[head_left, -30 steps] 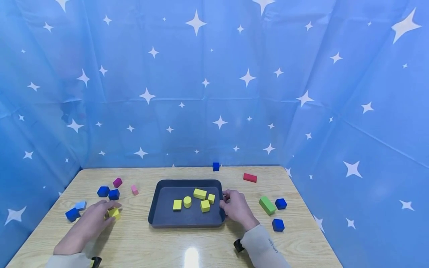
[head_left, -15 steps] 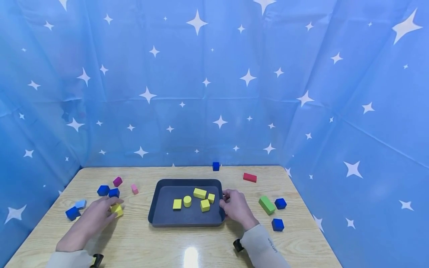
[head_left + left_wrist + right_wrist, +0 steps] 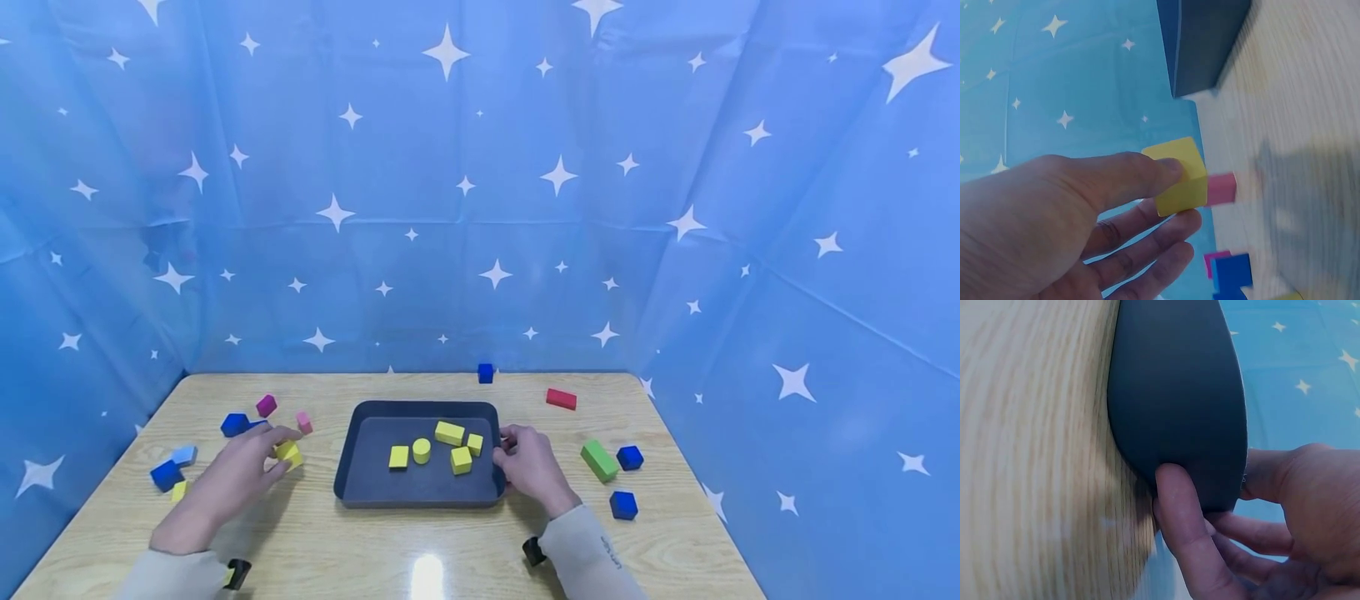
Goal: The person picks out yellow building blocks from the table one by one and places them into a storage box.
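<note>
My left hand (image 3: 232, 475) pinches a yellow block (image 3: 289, 453) between thumb and fingers, left of the tray. In the left wrist view the thumb lies across the face of the yellow block (image 3: 1182, 194), with fingertips under its far side. A dark grey baking tray (image 3: 375, 487) stands mid-table. My right hand (image 3: 534, 468) grips its right rim; in the right wrist view a finger presses the outer wall of the tray (image 3: 1179, 394). Inside the tray lie several yellow blocks, among them a cylinder (image 3: 422, 451) and a long block (image 3: 449, 432).
On the left are blue blocks (image 3: 167, 476), a light blue block (image 3: 184, 455), another yellow block (image 3: 179, 491), a magenta block (image 3: 266, 406) and a pink block (image 3: 303, 422). Rightward lie green (image 3: 599, 461), red (image 3: 561, 399) and blue blocks (image 3: 623, 505). A starry curtain (image 3: 480, 208) hangs behind.
My left hand has moved right, toward the tray, carrying the yellow block. Another yellow block has come into view behind it at the left. The right hand stays on the tray rim.
</note>
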Available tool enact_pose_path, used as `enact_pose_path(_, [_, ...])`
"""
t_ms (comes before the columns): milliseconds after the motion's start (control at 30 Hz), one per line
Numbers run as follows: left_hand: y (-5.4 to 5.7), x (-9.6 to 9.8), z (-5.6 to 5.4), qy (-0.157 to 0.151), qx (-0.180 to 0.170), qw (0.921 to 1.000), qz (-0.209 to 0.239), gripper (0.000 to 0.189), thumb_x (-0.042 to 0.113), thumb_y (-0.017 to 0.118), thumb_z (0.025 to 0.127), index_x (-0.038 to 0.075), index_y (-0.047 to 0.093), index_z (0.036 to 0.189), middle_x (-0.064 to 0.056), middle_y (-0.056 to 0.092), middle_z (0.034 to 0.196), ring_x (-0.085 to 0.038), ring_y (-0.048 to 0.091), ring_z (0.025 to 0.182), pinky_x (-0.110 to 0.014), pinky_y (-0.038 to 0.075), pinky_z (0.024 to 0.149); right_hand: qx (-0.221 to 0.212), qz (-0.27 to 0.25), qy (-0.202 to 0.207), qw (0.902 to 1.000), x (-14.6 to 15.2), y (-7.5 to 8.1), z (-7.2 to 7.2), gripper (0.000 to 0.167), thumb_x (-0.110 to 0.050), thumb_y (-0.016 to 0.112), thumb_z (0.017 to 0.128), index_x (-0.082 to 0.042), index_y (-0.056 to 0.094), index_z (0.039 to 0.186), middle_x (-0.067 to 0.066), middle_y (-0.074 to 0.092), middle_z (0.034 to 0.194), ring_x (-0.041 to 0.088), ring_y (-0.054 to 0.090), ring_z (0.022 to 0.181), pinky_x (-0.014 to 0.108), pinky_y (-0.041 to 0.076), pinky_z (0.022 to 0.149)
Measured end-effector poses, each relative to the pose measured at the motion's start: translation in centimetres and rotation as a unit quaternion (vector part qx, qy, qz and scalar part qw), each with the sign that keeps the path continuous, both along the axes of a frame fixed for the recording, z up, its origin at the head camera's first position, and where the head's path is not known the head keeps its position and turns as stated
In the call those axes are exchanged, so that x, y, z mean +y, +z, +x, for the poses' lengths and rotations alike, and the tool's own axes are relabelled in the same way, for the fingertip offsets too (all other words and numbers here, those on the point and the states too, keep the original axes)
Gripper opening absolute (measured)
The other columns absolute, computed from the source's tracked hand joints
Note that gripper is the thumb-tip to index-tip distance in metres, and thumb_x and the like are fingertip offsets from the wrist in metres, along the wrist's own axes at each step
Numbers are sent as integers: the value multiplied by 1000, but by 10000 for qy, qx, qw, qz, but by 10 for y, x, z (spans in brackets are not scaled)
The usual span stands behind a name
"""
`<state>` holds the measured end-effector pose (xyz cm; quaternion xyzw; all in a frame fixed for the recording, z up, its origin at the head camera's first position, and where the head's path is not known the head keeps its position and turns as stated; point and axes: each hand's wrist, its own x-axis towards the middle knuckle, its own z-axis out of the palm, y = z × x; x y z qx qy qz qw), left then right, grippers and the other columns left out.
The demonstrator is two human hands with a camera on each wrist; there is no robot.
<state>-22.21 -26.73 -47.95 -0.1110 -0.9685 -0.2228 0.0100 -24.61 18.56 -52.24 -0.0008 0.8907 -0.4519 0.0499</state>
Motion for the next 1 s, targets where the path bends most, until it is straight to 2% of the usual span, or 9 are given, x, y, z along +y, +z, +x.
enact_pose_path(300, [3,31,-1,-395,416,9982,199,39,6,87,103,6,80,141,-15,81,128,-27,78,105,-48,71,87,-10,-85,-52,9999,3,-2,0,45,-7,75,109,4,71,153,18,79,120,18,77,82,33,68,60])
enact_pose_path(333, [5,34,-1,-416,452,9979,213,39,7,88,103,6,80,141,-13,81,127,-27,79,105,-48,71,87,105,-89,62,9999,6,-9,-3,45,-11,76,110,3,72,152,17,79,119,16,77,82,31,67,60])
enact_pose_path(533, [10,53,-3,-621,738,9951,194,38,10,90,102,8,81,139,-7,80,120,-23,79,103,-44,71,84,96,-167,63,9998,6,-9,-3,44,-11,76,110,4,72,152,17,79,118,17,77,82,32,67,60])
enact_pose_path(567, [9,56,-3,-657,767,9947,197,38,10,90,102,8,81,139,-7,80,120,-23,78,103,-43,71,84,-9,-177,-52,9998,3,-3,0,44,-7,75,109,5,71,152,18,79,119,19,78,83,33,68,61])
enact_pose_path(833, [2,81,-8,-936,678,9930,233,38,3,89,101,7,82,138,-10,80,123,-22,79,104,-43,72,90,4,-91,-101,9999,1,-4,0,45,-8,75,110,3,71,153,16,80,121,18,78,84,34,68,60])
enact_pose_path(933, [-2,89,-9,-1006,646,9928,55,38,2,90,99,8,83,136,-10,81,122,-16,77,97,-39,72,88,-5,-98,-115,9999,1,-4,0,44,-8,75,110,3,71,153,17,80,122,18,78,84,34,68,60])
enact_pose_path(1000, [-4,93,-9,-995,566,9934,-40,37,2,90,98,9,84,134,-10,82,121,-12,73,88,-35,70,82,-6,-108,-106,9999,1,-5,-1,44,-8,74,110,3,71,152,17,80,122,18,78,84,35,68,60])
